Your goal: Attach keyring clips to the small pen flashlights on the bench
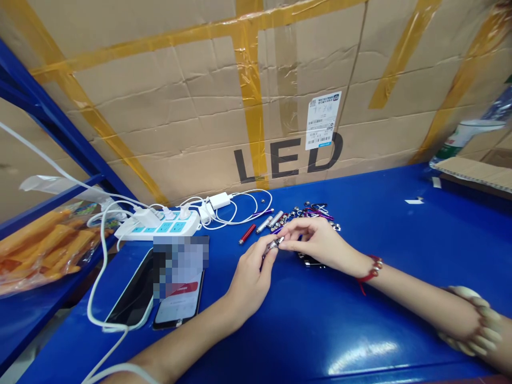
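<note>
Over the tabletop (pixel 400 229), inside its front edge, my left hand (pixel 251 274) grips a metallic piece (pixel 273 245), apparently steadying it for my pinching right hand (pixel 322 239).

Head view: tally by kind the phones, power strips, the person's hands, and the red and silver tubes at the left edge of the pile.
Phones: 2
Power strip: 1
Hands: 2
Red tube: 1
Silver tubes: 2
Total: 8, leaving out the pile of small parts, too jumbled to count.
</note>
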Demonstrator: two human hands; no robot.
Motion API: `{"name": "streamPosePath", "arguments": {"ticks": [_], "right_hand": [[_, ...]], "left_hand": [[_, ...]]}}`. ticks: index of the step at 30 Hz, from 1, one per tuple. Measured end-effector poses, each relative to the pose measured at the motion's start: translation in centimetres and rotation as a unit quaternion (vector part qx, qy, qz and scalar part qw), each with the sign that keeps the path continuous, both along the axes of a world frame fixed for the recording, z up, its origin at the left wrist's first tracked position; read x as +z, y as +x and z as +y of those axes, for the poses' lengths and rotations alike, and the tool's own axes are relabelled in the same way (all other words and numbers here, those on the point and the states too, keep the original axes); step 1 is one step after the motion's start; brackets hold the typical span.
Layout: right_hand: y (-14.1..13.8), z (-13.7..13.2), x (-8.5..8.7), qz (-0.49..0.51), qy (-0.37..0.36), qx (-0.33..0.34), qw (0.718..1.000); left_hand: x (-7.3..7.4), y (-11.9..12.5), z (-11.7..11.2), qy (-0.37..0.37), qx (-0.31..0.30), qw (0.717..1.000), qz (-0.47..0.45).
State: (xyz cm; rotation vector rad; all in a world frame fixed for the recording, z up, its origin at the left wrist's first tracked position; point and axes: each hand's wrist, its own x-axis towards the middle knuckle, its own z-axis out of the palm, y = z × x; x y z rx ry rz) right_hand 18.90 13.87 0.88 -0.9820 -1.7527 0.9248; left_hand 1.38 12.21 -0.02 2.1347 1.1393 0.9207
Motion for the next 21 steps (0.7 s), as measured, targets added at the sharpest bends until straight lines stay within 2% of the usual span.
{"name": "streamPosePath", "arguments": {"ticks": [4,8,10,14,18,21], "right_hand": [[-0.01,0.18,-0.58,0.027,-0.031,0.0,0.999],[-0.31,0.03,-1.01,0.052,-0.139,0.0,0.989],[-0.49,-0.1,-1.1,0.071,-0.161,-0.002,0.984],[-0.6,-0.24,-1.04,0.082,-0.126,0.005,0.989],[-0.48,-0.25,-0.92,0.041,-0.082,-0.027,0.995],[-0.44,-0.24,-0.88,0.031,-0.077,-0.034,0.996]], "left_hand": [[0.04,0.01,0.03,-0.011,-0.008,1.0,-0.005],[0.01,-0.01,0.02,-0.016,-0.008,1.0,-0.008],[-0.03,0.0,0.0,-0.015,-0.006,1.0,-0.009],[-0.07,0.05,-0.01,-0.006,-0.009,1.0,-0.009],[-0.01,0.06,0.04,-0.012,-0.009,1.0,-0.007],[-0.04,0.04,0.01,-0.018,-0.006,1.0,-0.007]]}}
